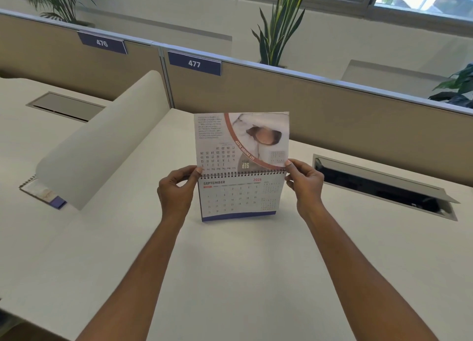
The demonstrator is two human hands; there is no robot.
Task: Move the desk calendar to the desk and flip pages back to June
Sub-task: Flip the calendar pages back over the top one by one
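Note:
The desk calendar [238, 199] stands upright on the white desk [230, 276] in front of me, its wire spiral along the top. The front page reads SEPTEMBER 2026. One page [240, 141] is lifted straight up above the spiral and shows an upside-down SEP sheet with a photo. My left hand [176, 189] pinches the left end of the spiral and that raised page. My right hand [304, 181] pinches the right end the same way.
A curved white divider [107, 141] rises on the left, with a second spiral calendar [41, 192] lying flat by its near end. An open cable hatch [384, 187] sits at the right. Beige partitions labelled 476 and 477 [194, 63] close off the back.

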